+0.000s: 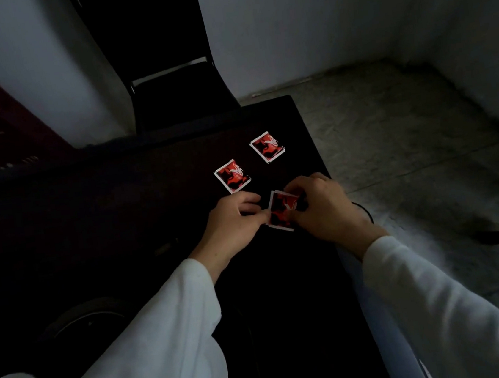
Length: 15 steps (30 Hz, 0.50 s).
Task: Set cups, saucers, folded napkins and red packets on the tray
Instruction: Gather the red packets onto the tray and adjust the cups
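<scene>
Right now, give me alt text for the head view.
The left hand and right hand pinch one red packet by its side edges over a dark surface. Two more lie flat beyond: a nearer packet and a farther packet.

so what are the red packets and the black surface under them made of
Packets: probably printed plastic film or coated paper, slightly glossy; thin and flat, with white sealed-looking edges. Surface: black and matte, no glare; cloth or a tray, too dim to tell.
</scene>
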Each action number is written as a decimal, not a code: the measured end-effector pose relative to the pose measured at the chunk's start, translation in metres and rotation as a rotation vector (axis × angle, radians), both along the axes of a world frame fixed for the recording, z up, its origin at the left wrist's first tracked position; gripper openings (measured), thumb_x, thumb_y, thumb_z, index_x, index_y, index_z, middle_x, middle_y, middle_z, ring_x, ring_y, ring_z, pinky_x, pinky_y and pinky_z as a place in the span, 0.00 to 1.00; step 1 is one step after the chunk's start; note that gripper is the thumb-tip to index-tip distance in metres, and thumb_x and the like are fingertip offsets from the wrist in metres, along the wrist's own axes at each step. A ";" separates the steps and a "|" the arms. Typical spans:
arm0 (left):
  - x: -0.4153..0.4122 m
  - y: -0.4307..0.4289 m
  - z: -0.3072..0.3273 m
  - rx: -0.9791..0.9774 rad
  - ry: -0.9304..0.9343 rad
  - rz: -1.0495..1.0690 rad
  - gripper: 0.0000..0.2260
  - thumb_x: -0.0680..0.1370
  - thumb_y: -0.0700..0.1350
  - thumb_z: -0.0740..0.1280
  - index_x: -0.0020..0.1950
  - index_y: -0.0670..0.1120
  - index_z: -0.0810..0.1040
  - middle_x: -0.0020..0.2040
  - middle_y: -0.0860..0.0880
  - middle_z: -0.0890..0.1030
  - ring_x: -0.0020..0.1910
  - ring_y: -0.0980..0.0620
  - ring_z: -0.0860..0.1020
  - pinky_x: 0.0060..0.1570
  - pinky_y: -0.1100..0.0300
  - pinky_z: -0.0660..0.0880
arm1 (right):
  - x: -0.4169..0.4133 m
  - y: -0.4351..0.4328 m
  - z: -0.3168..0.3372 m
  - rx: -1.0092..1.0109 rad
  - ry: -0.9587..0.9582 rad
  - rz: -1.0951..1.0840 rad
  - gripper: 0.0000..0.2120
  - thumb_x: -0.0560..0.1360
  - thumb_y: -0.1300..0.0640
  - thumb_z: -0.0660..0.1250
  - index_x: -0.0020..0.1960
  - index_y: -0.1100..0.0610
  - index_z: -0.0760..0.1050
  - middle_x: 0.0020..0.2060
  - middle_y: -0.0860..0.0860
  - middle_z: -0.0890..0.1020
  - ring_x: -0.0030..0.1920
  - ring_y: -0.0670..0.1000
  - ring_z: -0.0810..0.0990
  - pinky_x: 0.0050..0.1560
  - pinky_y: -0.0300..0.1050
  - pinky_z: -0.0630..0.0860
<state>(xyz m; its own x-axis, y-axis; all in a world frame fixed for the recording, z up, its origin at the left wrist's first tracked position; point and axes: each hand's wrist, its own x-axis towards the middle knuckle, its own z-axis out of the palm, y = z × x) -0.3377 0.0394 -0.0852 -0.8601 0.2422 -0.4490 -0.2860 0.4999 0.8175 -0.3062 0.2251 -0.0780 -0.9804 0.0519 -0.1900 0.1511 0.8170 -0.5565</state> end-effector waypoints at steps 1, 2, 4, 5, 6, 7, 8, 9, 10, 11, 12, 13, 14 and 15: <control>0.001 -0.001 0.000 0.013 -0.003 -0.003 0.19 0.77 0.47 0.74 0.67 0.52 0.78 0.56 0.57 0.83 0.55 0.57 0.82 0.58 0.53 0.81 | 0.000 0.000 -0.001 -0.025 0.029 -0.010 0.18 0.73 0.55 0.76 0.61 0.56 0.80 0.54 0.56 0.81 0.54 0.55 0.81 0.49 0.36 0.69; 0.002 -0.002 0.001 0.023 -0.005 -0.006 0.19 0.77 0.47 0.74 0.67 0.52 0.78 0.57 0.57 0.83 0.55 0.57 0.82 0.58 0.54 0.81 | -0.001 0.000 -0.002 -0.046 0.056 -0.022 0.15 0.73 0.57 0.75 0.59 0.57 0.81 0.53 0.55 0.83 0.53 0.54 0.81 0.48 0.36 0.69; 0.003 -0.004 0.002 0.044 -0.009 -0.005 0.19 0.77 0.47 0.74 0.67 0.52 0.79 0.57 0.57 0.83 0.56 0.58 0.82 0.55 0.57 0.80 | -0.001 -0.001 -0.002 -0.108 0.079 -0.052 0.11 0.74 0.59 0.74 0.55 0.56 0.82 0.49 0.51 0.85 0.50 0.51 0.83 0.46 0.34 0.70; 0.003 -0.004 0.003 0.059 -0.014 0.000 0.18 0.77 0.46 0.74 0.66 0.52 0.80 0.57 0.56 0.83 0.55 0.58 0.82 0.51 0.59 0.80 | -0.002 -0.002 -0.002 -0.148 0.075 -0.062 0.09 0.74 0.59 0.74 0.54 0.54 0.82 0.47 0.48 0.85 0.49 0.49 0.83 0.45 0.33 0.70; 0.004 -0.005 0.004 0.073 -0.020 0.006 0.16 0.77 0.46 0.74 0.64 0.53 0.81 0.56 0.56 0.84 0.53 0.59 0.83 0.47 0.62 0.80 | -0.003 -0.003 -0.002 -0.190 0.068 -0.065 0.08 0.74 0.58 0.75 0.52 0.52 0.82 0.44 0.45 0.84 0.47 0.46 0.83 0.45 0.32 0.71; 0.004 -0.006 0.005 0.087 -0.026 0.014 0.13 0.77 0.45 0.74 0.61 0.54 0.82 0.54 0.56 0.85 0.50 0.59 0.84 0.43 0.64 0.79 | -0.005 -0.005 -0.002 -0.233 0.064 -0.063 0.07 0.73 0.57 0.75 0.51 0.51 0.83 0.43 0.43 0.84 0.46 0.44 0.83 0.45 0.33 0.72; 0.004 -0.007 0.006 0.105 -0.035 0.022 0.10 0.77 0.45 0.75 0.57 0.55 0.83 0.50 0.56 0.86 0.47 0.60 0.84 0.41 0.65 0.78 | -0.006 -0.008 -0.002 -0.280 0.066 -0.056 0.06 0.73 0.56 0.76 0.50 0.50 0.83 0.42 0.42 0.84 0.45 0.42 0.83 0.47 0.34 0.73; 0.005 -0.009 0.009 0.130 -0.046 0.029 0.09 0.77 0.45 0.75 0.54 0.56 0.84 0.47 0.57 0.87 0.44 0.61 0.85 0.39 0.66 0.78 | -0.008 -0.011 -0.001 -0.333 0.073 -0.049 0.06 0.74 0.57 0.75 0.50 0.50 0.83 0.42 0.43 0.85 0.46 0.42 0.83 0.49 0.37 0.76; 0.005 -0.011 0.011 0.158 -0.056 0.036 0.08 0.76 0.44 0.75 0.51 0.57 0.84 0.44 0.58 0.87 0.42 0.62 0.85 0.38 0.66 0.78 | -0.010 -0.015 0.000 -0.391 0.083 -0.044 0.06 0.74 0.58 0.75 0.51 0.51 0.84 0.44 0.44 0.86 0.47 0.42 0.84 0.51 0.41 0.78; 0.006 -0.014 0.013 0.187 -0.066 0.051 0.07 0.76 0.44 0.75 0.50 0.56 0.84 0.43 0.57 0.88 0.40 0.61 0.85 0.38 0.66 0.79 | -0.011 -0.019 0.002 -0.451 0.094 -0.043 0.08 0.75 0.59 0.74 0.52 0.51 0.84 0.45 0.46 0.87 0.49 0.44 0.85 0.54 0.44 0.80; 0.006 -0.017 0.015 0.215 -0.078 0.072 0.06 0.76 0.44 0.75 0.51 0.54 0.85 0.43 0.55 0.88 0.40 0.58 0.84 0.39 0.65 0.79 | -0.012 -0.023 0.004 -0.515 0.102 -0.055 0.09 0.76 0.61 0.73 0.54 0.52 0.84 0.46 0.47 0.87 0.50 0.46 0.85 0.55 0.47 0.80; 0.006 -0.021 0.018 0.243 -0.093 0.098 0.06 0.76 0.44 0.75 0.52 0.51 0.85 0.44 0.52 0.88 0.41 0.56 0.84 0.40 0.63 0.79 | -0.013 -0.028 0.006 -0.590 0.104 -0.083 0.10 0.76 0.63 0.72 0.55 0.53 0.84 0.47 0.48 0.87 0.50 0.48 0.86 0.55 0.48 0.81; 0.006 -0.025 0.020 0.268 -0.106 0.126 0.06 0.77 0.44 0.75 0.53 0.49 0.85 0.45 0.48 0.88 0.41 0.54 0.84 0.39 0.62 0.79 | -0.014 -0.033 0.008 -0.678 0.101 -0.126 0.11 0.77 0.64 0.71 0.56 0.54 0.84 0.47 0.50 0.87 0.50 0.49 0.86 0.54 0.48 0.81; 0.006 -0.028 0.023 0.296 -0.121 0.160 0.06 0.77 0.44 0.75 0.54 0.46 0.86 0.45 0.47 0.88 0.40 0.53 0.84 0.38 0.62 0.78 | -0.014 -0.038 0.010 -0.778 0.092 -0.178 0.10 0.78 0.66 0.70 0.56 0.57 0.84 0.46 0.51 0.87 0.48 0.49 0.86 0.52 0.47 0.82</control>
<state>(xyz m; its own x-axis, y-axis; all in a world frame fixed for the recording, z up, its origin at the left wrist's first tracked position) -0.3318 0.0116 -0.0625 -0.8424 0.2439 -0.4805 -0.4450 0.1880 0.8756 -0.3203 0.1871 -0.0680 -0.9833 0.0948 -0.1551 0.1686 0.1573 -0.9731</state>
